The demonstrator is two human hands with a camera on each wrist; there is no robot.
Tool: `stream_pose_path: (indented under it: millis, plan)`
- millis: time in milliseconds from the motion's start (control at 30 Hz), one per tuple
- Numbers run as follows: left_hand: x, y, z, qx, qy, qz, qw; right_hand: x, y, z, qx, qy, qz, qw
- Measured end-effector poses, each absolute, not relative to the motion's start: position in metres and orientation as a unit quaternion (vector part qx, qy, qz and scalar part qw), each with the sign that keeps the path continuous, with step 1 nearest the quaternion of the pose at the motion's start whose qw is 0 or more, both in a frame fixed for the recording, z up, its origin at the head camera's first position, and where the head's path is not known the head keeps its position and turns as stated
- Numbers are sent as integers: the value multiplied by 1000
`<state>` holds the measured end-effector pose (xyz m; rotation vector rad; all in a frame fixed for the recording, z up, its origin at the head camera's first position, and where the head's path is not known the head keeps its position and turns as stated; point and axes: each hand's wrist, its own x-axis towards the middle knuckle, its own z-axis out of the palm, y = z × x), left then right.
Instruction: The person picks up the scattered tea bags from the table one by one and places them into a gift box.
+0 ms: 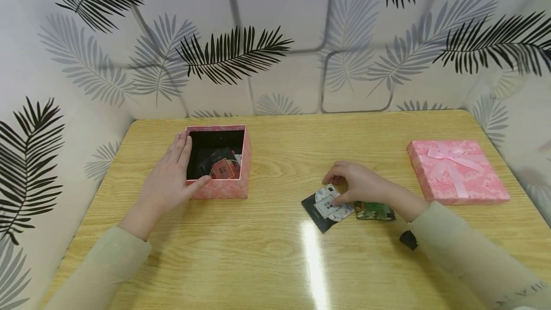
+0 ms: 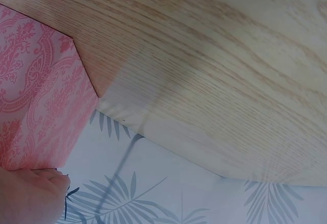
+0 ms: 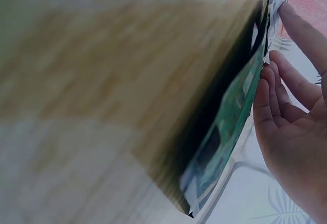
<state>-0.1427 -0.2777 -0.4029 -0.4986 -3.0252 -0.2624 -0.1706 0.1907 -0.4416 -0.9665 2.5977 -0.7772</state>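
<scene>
My left hand (image 1: 168, 183) rests against the left side of an open pink box (image 1: 224, 190), fingers straight along the wall and thumb at the front rim. The box's pink patterned wall (image 2: 36, 76) also shows in the left wrist view. Inside lie several small packets, a red-labelled one (image 1: 223, 169) on top. To the right, my right hand (image 1: 363, 183) pinches a white patterned packet (image 1: 325, 205) between thumb and fingers. A black packet (image 1: 320, 224) lies under or behind it. Close beside is a green packet (image 1: 374, 211), partly covered by the hand.
A pink box lid (image 1: 465, 171) with a ribbon bow lies at the table's right. A small black item (image 1: 408, 239) sits near my right sleeve. The wooden table (image 1: 241, 252) meets a leaf-patterned cloth (image 1: 292, 80) behind and at both sides.
</scene>
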Motion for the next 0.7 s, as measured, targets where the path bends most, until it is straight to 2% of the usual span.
stream_pose_path:
  millis: [367, 700]
  plan:
    - [-143, -277, -403, -160, -983, -82, 30, -172, 190, -443, -323, 894, -276, 146]
    - [-143, -277, -402, -162, -982, -89, 31, -171, 190, -440, -288, 890, -330, 125]
